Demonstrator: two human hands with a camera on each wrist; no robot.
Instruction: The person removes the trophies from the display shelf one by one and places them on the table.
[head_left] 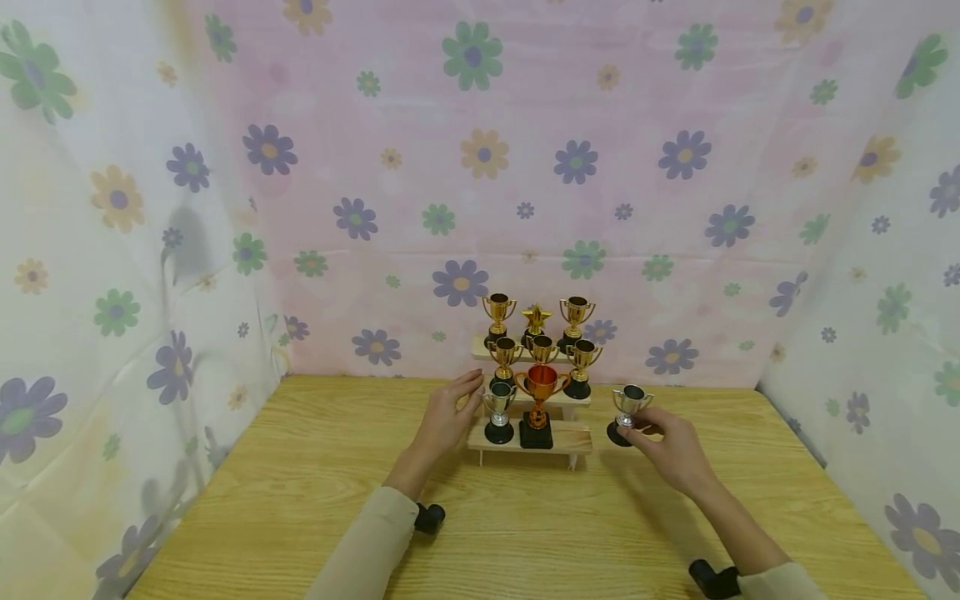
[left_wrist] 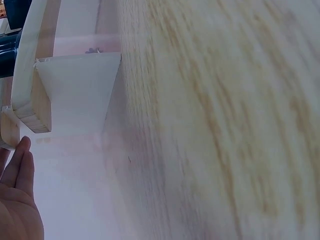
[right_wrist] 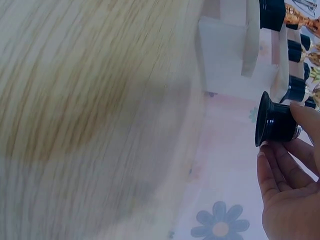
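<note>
1. Your right hand (head_left: pixel 670 448) pinches the silver trophy (head_left: pixel 628 405) at the stand's (head_left: pixel 573 437) three o'clock; your left hand (head_left: pixel 447 408), fingers extended, is at nine o'clock;
2. Expect light, stiff, probably slick handling; grip the black base (right_wrist: pixel 280 122).

Head view: above and behind left hand (head_left: pixel 448 410) and right hand (head_left: pixel 670 450); faces forward, down; farthest off, takes in desk (head_left: pixel 570 525) and flowered backdrop (head_left: pixel 420 117).
Left-wrist view: low, near desk, rolled sideways, desk on frame's right; tiered wooden stand (head_left: pixel 573 437) upper left.
Right-wrist view: low, rolled opposite way, desk on frame's left; silver trophy (head_left: pixel 630 403) close.
Stand, both wrists: shared, seen from opposite ends.
</note>
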